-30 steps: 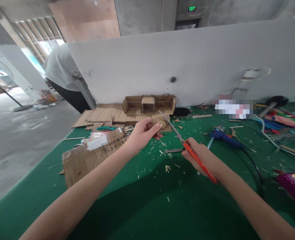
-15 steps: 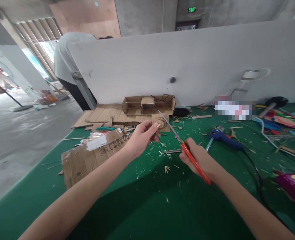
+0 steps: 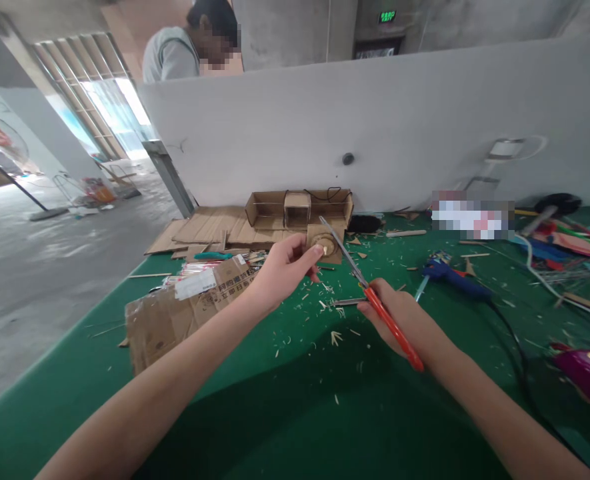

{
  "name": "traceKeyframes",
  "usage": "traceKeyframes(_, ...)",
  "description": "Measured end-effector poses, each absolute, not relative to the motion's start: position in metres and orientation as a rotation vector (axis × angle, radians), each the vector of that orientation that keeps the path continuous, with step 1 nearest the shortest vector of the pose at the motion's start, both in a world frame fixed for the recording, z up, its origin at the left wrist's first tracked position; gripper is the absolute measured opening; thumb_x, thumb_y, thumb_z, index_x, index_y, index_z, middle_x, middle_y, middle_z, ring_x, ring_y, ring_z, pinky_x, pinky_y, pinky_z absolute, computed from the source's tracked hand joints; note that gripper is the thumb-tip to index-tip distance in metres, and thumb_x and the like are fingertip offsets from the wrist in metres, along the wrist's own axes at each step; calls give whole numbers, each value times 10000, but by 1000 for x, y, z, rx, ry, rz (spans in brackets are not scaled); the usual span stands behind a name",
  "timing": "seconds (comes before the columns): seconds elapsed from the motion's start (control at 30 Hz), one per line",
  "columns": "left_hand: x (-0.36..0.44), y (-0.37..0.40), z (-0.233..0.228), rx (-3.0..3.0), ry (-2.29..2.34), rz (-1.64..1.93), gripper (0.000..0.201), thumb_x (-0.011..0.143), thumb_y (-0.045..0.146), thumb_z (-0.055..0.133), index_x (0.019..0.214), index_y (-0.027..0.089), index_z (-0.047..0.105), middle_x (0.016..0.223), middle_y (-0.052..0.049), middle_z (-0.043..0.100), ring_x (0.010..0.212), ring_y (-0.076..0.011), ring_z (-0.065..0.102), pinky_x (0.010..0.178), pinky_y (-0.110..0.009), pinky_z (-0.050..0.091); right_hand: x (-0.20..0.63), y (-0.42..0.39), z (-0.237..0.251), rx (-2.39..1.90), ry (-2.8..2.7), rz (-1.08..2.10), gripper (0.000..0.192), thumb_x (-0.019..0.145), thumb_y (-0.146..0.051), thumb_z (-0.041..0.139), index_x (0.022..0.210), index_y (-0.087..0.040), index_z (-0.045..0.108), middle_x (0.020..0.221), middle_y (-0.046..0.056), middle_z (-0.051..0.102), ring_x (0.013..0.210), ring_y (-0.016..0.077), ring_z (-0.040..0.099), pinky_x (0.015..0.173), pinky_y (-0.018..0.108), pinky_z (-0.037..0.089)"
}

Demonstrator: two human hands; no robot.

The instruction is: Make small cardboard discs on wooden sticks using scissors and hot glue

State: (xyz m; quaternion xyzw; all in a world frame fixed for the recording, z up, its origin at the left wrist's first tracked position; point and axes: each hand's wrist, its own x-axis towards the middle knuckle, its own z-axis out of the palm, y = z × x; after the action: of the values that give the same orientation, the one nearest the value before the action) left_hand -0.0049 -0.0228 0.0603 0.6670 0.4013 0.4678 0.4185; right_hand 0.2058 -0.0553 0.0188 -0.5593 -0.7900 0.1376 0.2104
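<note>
My left hand (image 3: pixel 285 265) pinches a small cardboard piece (image 3: pixel 325 243) with a round disc on it, held up over the green table (image 3: pixel 295 407). My right hand (image 3: pixel 399 319) grips orange-handled scissors (image 3: pixel 369 293); their metal blades point up and left and reach the cardboard piece. Wood slivers and a thin metal rod (image 3: pixel 347 301) lie on the cloth just below both hands.
A flattened cardboard box (image 3: pixel 185 310) lies left of my hands, an open cardboard tray (image 3: pixel 297 208) and sheets at the back wall. A blue glue gun (image 3: pixel 452 277) with black cable sits right, a purple device (image 3: pixel 587 373) far right. A person stands behind the grey partition (image 3: pixel 375 120).
My hands and scissors have barely moved. The person behind the partition has straightened up and moved right along it.
</note>
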Motion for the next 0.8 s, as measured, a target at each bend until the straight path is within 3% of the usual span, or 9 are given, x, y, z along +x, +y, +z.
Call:
traceKeyframes(0.23,-4,-22,61,1594,1035,1172,198,859,332,530,752,168,498,599,28,508,543,-86,553,568,-243,440,204,-57,14,-1533,-2232,214,275,894,-481,327,792,-227,355,560,29,574,468,188,523,459,272,327)
traceKeyframes(0.6,-8,-20,64,1518,969,1137,179,844,308,556,770,147,531,619,21,484,529,-67,504,538,-232,419,208,-51,4,-1534,-2226,25,310,875,-519,358,784,-223,381,485,1,502,399,178,471,421,268,248)
traceKeyframes(0.7,-10,-18,65,1486,959,1129,176,829,313,578,802,142,552,712,-7,525,611,-82,530,543,-227,441,210,-49,3,-1520,-2158,146,302,864,-519,380,788,-227,383,500,-5,511,432,180,499,433,272,293)
traceKeyframes(0.8,-11,-15,64,1393,929,1141,172,815,310,598,838,147,548,855,-45,573,779,-131,582,619,-260,504,214,-48,4,-1470,-2045,461,269,863,-491,401,834,-224,397,601,21,592,501,176,561,465,278,376)
